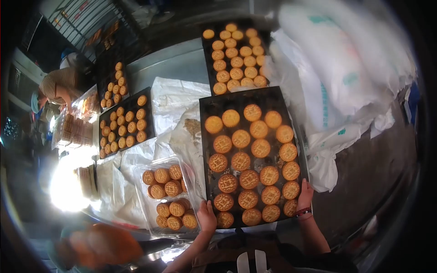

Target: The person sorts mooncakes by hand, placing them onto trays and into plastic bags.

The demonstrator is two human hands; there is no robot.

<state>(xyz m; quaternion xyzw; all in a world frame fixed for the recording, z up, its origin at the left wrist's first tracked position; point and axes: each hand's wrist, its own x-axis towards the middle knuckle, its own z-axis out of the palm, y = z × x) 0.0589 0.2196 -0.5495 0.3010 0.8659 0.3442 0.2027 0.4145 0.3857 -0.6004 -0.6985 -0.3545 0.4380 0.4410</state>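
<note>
A black tray (210, 182) with several round, stamped golden-brown cakes (248, 179) lies in front of me. My left hand (207, 217) grips its lower left corner, and my right hand (305, 196), with a red bracelet at the wrist, holds its lower right edge. Just left of the tray is a clear plastic container (144, 200) with stacked cakes (172, 187) in two groups, close to my left hand. The fingers under the tray are hidden.
Another cake tray (208, 68) lies beyond mine; two more (150, 109) (101, 77) are at the left. White sacks (327, 68) fill the right. A co-worker (59, 84) bends over containers at the far left; a blurred orange shape (100, 248) is lower left.
</note>
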